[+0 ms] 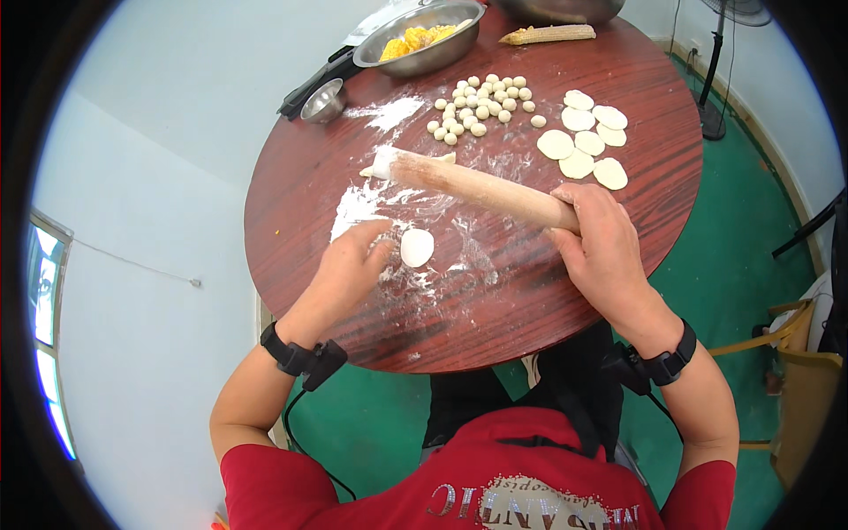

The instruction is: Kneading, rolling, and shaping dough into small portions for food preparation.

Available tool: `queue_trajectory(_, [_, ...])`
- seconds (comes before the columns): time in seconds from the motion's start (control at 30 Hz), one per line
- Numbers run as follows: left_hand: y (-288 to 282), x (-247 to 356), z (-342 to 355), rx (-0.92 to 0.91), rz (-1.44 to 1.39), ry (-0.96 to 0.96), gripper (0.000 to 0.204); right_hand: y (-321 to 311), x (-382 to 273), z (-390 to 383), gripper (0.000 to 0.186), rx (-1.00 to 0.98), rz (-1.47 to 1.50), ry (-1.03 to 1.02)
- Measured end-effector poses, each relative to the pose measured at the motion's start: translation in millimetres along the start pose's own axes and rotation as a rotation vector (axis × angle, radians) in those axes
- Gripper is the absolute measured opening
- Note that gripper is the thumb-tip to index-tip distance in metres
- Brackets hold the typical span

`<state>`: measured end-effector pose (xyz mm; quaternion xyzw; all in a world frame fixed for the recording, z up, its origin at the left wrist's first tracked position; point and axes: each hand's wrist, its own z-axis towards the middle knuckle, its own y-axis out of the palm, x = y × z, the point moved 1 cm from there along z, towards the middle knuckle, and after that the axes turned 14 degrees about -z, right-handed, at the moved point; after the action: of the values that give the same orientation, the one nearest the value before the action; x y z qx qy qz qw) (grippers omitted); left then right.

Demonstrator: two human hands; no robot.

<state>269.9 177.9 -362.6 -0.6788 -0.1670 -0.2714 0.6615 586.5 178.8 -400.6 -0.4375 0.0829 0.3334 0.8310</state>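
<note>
My right hand (605, 243) grips the right end of a wooden rolling pin (481, 185), which slants across the middle of the table. The pin's far left end is white with flour. My left hand (349, 269) holds nothing, its thumb and fingers apart, just left of a small flattened dough disc (417, 248). That disc lies on the floured tabletop, apart from the pin. Bits of dough (447, 158) show behind the pin, partly hidden by it. Farther back lie several small dough balls (481, 102), with several rolled-out dough wrappers (578, 159) to their right.
The round reddish-brown table (305, 212) carries loose flour (389, 115). At its far side are a metal bowl (424, 57) with yellow corn pieces, a corn cob (549, 34) and a small metal bowl (324, 102). A fan stand (714, 115) stands beyond, right.
</note>
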Motion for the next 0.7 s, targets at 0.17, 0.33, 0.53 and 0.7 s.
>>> queue_trajectory(0.17, [9.9, -5.9, -6.5, -0.091, 0.154, 0.268, 0.034, -1.1, -2.3, 1.2, 0.037, -0.001, 0.028, 0.009])
queue_trajectory(0.33, [26.5, 0.3, -25.8, -0.112, 0.278, 0.455, 0.033, -0.1, -6.2, -2.7, 0.037, -0.051, 0.048, 0.019])
queue_trajectory(0.53, [29.9, 5.4, -20.7, -0.059, 0.385, 0.578, 0.017, 6.5, -10.2, -0.7, 0.038, -0.019, 0.042, -0.020])
queue_trajectory(0.7, [38.1, 2.9, -15.5, -0.095, 0.635, 0.664, 0.008, 6.9, -15.0, -2.2, 0.039, -0.020, 0.059, -0.003])
